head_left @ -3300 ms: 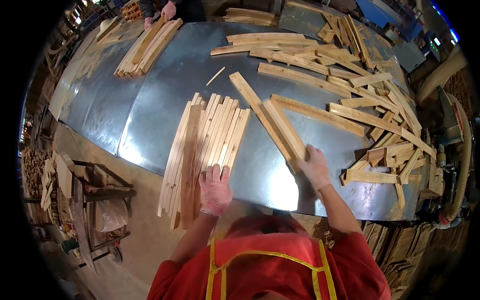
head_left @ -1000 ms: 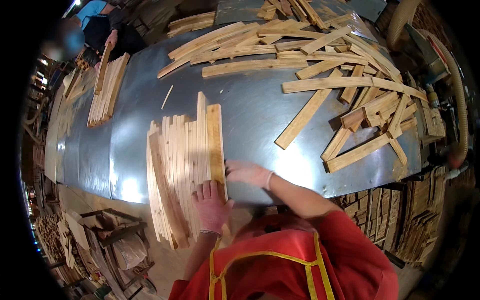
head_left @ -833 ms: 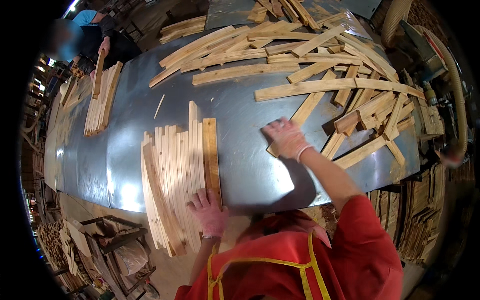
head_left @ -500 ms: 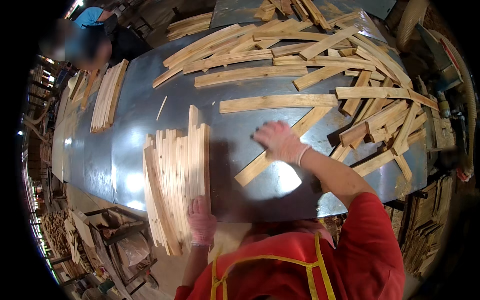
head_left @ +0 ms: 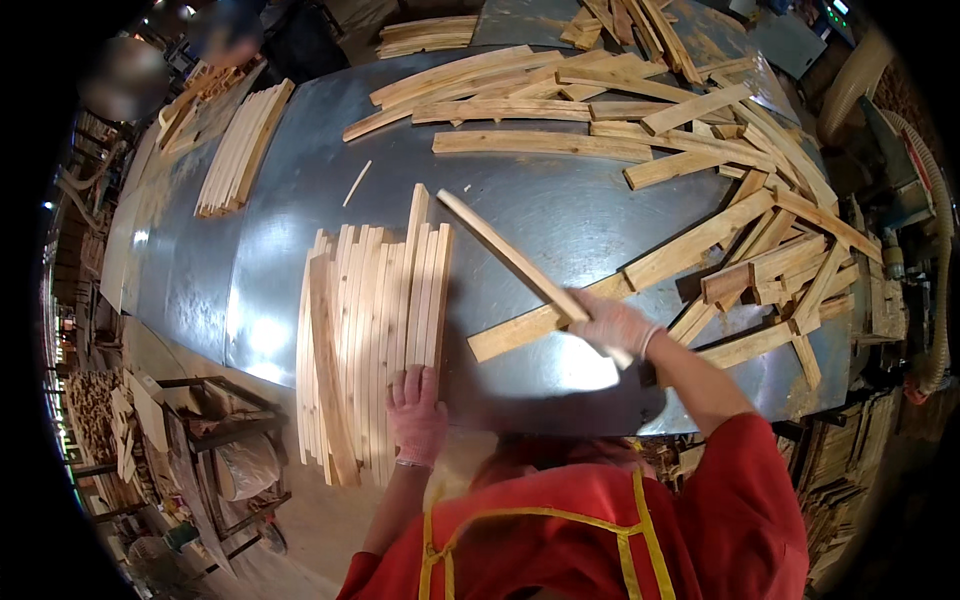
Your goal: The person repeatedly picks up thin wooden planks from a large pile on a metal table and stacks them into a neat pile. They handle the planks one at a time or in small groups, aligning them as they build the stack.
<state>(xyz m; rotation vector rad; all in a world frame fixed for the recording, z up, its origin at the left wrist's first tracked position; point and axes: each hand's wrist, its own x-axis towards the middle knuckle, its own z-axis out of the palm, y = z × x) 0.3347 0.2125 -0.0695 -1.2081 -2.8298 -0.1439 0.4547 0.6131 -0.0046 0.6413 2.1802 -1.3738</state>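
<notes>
In the head view, my gloved right hand [head_left: 612, 325] is closed around a wooden slat [head_left: 505, 250], which it tilts on its narrow side, one end pointing far left. Under it another slat [head_left: 520, 332] lies flat on the metal tabletop [head_left: 300, 200]. My gloved left hand [head_left: 416, 418] rests with fingers stretched out on the near right part of a row of slats [head_left: 375, 310] standing side by side. One slat in that row sticks out at the far end, and a loose slat [head_left: 328, 365] lies slanted on top. The row's near ends overhang the table edge.
A jumbled pile of slats [head_left: 770, 260] covers the right, with more slats [head_left: 540, 145] at the back. A smaller bundle [head_left: 245, 150] lies far left, near a co-worker [head_left: 300, 45]. A thin wood sliver [head_left: 357, 183] lies mid-table. A metal-framed stand [head_left: 215, 440] is at lower left.
My right hand was spread above the table and now grips a slat, lifted and turned. The flat slat behind that hand is gone from its place. My left hand stays at the row.
</notes>
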